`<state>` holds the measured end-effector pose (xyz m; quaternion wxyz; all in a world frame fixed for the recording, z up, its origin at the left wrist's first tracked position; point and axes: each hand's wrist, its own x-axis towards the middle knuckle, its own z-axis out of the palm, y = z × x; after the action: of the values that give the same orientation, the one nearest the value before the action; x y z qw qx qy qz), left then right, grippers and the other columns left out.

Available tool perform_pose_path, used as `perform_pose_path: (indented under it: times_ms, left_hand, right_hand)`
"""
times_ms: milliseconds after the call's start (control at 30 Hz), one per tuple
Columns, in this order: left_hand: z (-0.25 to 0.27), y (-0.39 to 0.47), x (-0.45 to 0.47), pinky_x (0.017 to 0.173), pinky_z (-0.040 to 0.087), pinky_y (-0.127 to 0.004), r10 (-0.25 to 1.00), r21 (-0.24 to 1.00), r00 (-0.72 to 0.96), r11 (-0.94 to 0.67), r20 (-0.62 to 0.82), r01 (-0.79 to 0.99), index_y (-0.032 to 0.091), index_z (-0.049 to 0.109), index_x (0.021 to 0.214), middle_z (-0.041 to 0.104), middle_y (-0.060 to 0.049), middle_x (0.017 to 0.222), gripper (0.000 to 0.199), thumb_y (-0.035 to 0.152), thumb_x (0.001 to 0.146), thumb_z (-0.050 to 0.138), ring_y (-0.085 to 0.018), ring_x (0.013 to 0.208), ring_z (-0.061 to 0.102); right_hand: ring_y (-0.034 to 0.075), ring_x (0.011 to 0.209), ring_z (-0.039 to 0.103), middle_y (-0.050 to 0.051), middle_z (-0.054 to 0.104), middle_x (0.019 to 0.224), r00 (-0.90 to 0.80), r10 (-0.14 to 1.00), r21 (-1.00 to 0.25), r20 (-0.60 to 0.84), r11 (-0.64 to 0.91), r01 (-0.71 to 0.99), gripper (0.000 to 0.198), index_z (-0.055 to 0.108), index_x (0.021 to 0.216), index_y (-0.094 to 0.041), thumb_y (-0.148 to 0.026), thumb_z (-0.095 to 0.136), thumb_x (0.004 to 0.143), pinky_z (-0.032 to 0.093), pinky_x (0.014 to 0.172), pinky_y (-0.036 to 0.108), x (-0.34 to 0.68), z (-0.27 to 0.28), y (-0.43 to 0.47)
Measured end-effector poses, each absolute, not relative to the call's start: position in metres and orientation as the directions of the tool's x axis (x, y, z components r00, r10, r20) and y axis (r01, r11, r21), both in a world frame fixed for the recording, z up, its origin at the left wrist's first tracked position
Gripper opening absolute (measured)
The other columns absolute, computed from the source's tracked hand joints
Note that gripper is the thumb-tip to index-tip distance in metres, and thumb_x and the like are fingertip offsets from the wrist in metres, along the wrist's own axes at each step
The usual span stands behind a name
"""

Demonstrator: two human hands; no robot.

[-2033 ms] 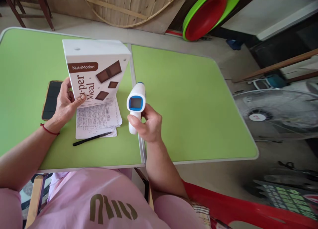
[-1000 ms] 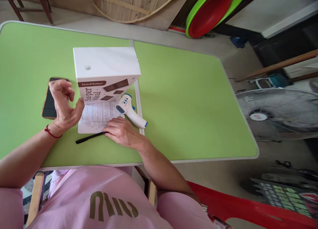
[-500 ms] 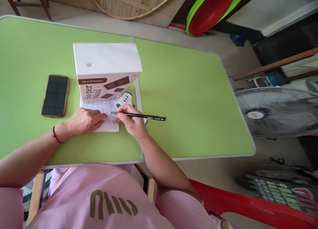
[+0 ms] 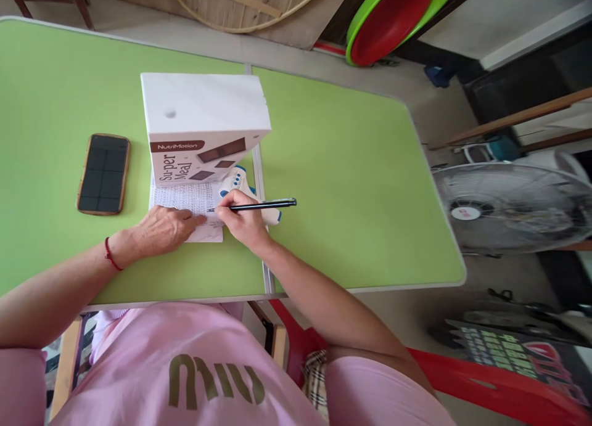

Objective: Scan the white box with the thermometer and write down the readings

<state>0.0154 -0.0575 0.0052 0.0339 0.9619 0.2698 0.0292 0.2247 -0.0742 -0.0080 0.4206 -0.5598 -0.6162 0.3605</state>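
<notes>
My right hand [image 4: 245, 221] pinches a black pen [image 4: 266, 205] whose tip end points left, down at a sheet of paper [image 4: 185, 196] covered in small handwriting. Flat on the lower part of that paper lies my left hand [image 4: 169, 229], fingers stretched toward the pen. Behind both hands a white box [image 4: 206, 105] marked "NutriMotion Su-per Meal" stands upright over the paper's far part. A white and blue item [image 4: 238, 179], partly hidden by my right hand, sits beside the box; its kind I cannot make out.
A phone [image 4: 104, 174] in a brown-edged case lies left of the box on the green table [image 4: 337, 179]. Right of the table is a fan [image 4: 467, 211]. A red chair [image 4: 485, 383] stands at lower right; red and green basins [image 4: 393, 19] lean at the back.
My right hand has shifted slightly, and the pen's rear end has swung up and left. My left fingers have slid a little right on the paper. The camera view has moved slightly.
</notes>
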Motion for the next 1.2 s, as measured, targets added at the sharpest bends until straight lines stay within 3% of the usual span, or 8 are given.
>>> perform_pose_path:
  times_ms: [433, 1200]
  left_hand:
    - [0.004, -0.058, 0.014, 0.043, 0.014, -0.029, 0.543, 0.116, 0.840, -0.835, 0.019, 0.537, 0.021, 0.061, 0.125, 0.064, -0.002, 0.076, 0.032, 0.017, 0.095, 0.048, -0.018, 0.056, 0.061]
    - [0.000, -0.057, 0.013, 0.044, 0.013, -0.029, 0.533, 0.120, 0.844, -0.843, 0.064, 0.524, 0.021, 0.061, 0.122, 0.064, -0.001, 0.076, 0.031, 0.016, 0.095, 0.048, -0.018, 0.055, 0.061]
  right_hand:
    - [0.010, 0.046, 0.048, -0.006, 0.053, 0.054, -0.042, 0.897, -0.776, 0.440, 0.404, 0.484, 0.017, 0.049, 0.071, -0.022, -0.028, 0.058, 0.083, 0.040, 0.046, 0.023, 0.228, -0.026, -0.088]
    - [0.009, 0.049, 0.049, -0.004, 0.055, 0.058, -0.146, 0.880, -0.710, 0.453, 0.455, 0.537, 0.016, 0.049, 0.073, -0.021, -0.025, 0.058, 0.086, 0.039, 0.049, 0.022, 0.229, -0.029, -0.087]
